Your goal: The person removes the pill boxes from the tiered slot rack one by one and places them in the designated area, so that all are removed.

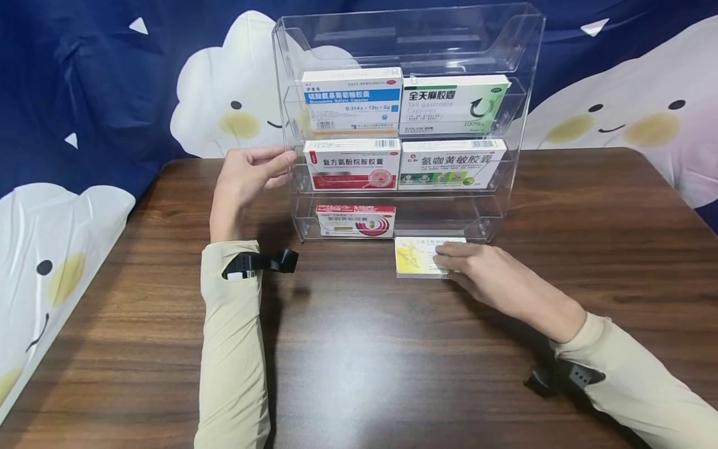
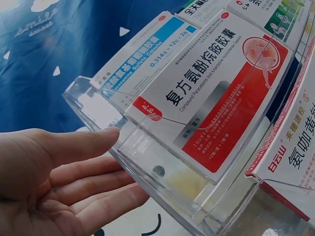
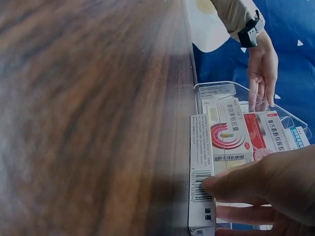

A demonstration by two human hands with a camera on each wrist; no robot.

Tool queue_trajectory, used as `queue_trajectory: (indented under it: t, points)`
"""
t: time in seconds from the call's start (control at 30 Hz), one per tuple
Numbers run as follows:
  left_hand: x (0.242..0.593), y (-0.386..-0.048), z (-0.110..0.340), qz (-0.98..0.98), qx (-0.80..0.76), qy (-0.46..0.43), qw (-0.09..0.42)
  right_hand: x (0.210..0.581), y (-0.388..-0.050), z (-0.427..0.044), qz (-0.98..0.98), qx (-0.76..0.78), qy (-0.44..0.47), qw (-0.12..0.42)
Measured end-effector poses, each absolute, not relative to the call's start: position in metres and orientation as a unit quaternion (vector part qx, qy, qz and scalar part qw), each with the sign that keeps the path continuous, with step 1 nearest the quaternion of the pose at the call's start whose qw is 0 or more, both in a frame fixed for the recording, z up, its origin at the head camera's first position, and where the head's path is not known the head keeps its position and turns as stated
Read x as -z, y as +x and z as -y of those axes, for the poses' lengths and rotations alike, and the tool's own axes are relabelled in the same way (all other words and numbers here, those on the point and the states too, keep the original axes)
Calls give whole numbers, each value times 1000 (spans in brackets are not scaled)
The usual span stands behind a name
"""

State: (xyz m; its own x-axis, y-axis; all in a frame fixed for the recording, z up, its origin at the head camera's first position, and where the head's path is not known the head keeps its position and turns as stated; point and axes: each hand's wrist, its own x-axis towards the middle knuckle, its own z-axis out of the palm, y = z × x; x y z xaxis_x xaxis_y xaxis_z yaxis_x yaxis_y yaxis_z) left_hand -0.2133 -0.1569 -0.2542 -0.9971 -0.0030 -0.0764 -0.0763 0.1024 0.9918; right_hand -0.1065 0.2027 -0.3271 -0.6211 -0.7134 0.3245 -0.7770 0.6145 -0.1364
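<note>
A yellow-and-white medicine box (image 1: 414, 257) is tilted in front of the bottom tier of a clear acrylic display rack (image 1: 342, 215). My right hand (image 1: 493, 277) pinches its right end; the right wrist view shows the thumb on the barcode side of the medicine box (image 3: 201, 147). Against the rack's left side, my left hand (image 1: 247, 181) touches the clear wall with its thumb and relaxed fingers, as the left hand (image 2: 74, 182) in the left wrist view shows. A red-and-white box (image 1: 356, 222) stands in the bottom tier, left of the held box.
The middle tier holds a red-and-white box (image 1: 352, 165) and a green-and-white box (image 1: 452, 164). Above them stand a blue-and-white box (image 1: 352, 103) and another green-and-white box (image 1: 454, 105). The rack stands on a brown wooden table (image 1: 348, 362), before a blue cloud-print cloth (image 1: 112, 68).
</note>
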Motion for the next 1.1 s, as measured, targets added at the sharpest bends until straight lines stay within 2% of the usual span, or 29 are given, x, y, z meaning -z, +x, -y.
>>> queue_trajectory:
  t: [0.5, 0.77, 0.9, 1.1]
  points:
    - [255, -212, 156, -743, -668, -20, 28, 325, -113, -201, 888, -179, 406, 118]
    - [255, -212, 157, -737, -675, -28, 29, 314, -137, -173, 896, -306, 281, 158]
    - [256, -212, 158, -736, -677, -25, 27, 316, -149, -156, 908, -329, 215, 147]
    - [255, -213, 157, -733, -679, -22, 26, 321, -160, -136, 914, -342, 178, 124]
